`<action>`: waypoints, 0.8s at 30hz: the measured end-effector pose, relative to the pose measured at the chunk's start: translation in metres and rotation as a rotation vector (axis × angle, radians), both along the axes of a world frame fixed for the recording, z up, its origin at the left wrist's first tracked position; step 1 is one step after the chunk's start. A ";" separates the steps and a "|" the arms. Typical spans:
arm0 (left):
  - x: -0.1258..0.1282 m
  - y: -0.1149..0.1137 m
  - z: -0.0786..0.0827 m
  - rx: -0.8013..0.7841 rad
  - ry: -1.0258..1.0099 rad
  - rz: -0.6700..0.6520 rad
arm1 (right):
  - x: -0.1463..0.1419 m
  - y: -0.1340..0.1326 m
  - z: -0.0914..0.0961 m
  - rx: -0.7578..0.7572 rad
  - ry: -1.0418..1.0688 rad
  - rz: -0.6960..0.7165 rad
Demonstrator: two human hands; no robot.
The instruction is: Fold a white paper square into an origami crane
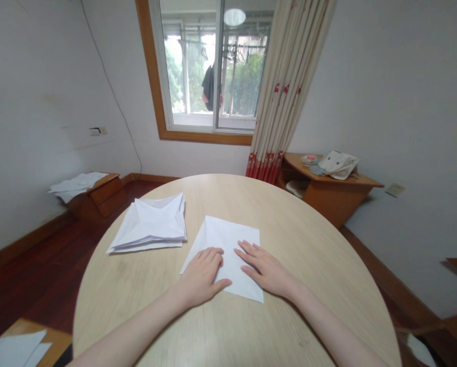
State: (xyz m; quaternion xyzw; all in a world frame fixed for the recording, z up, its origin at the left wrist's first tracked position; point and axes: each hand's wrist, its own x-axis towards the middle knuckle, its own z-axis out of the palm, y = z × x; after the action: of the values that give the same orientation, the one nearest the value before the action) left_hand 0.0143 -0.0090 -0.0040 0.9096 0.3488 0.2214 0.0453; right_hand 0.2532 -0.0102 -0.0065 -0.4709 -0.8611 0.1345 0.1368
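Observation:
A white sheet of paper (228,239) lies in front of me on the round light-wood table (289,239). My left hand (202,275) rests on its near left part, fingers loosely curled and pressing down, thumb stretched to the right. Flat on the sheet's right side lies my right hand (265,270), fingers stretched out and pointing left. Neither hand holds anything. To the left of the sheet sits a stack of folded white papers (150,224).
A low wooden cabinet (98,196) with papers on top stands at the left wall. A wooden side table (328,191) with a bag and small items stands at the right, beside the curtain (285,92). More paper (14,349) lies at the lower left corner.

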 end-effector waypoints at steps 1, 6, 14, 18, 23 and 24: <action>0.000 0.000 0.000 -0.001 0.002 0.000 | 0.000 0.000 0.001 0.002 -0.008 -0.009; -0.001 0.001 0.004 -0.005 0.026 -0.004 | 0.002 -0.001 0.008 0.018 -0.066 -0.061; -0.004 0.003 0.004 -0.065 -0.080 -0.213 | 0.007 0.001 0.013 0.069 -0.082 -0.083; -0.003 -0.002 0.009 -0.105 -0.053 -0.283 | 0.009 0.002 0.009 0.115 -0.102 -0.093; -0.003 0.000 0.008 -0.087 0.033 -0.221 | 0.007 0.003 0.005 0.203 -0.077 -0.079; -0.003 0.001 0.007 -0.079 0.044 -0.202 | 0.006 0.002 0.004 0.221 -0.062 -0.071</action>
State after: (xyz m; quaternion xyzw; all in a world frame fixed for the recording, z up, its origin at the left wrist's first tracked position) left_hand 0.0112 -0.0085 0.0034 0.9422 0.2645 0.1820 0.0954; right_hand 0.2590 -0.0079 -0.0022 -0.4869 -0.8574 0.0192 0.1660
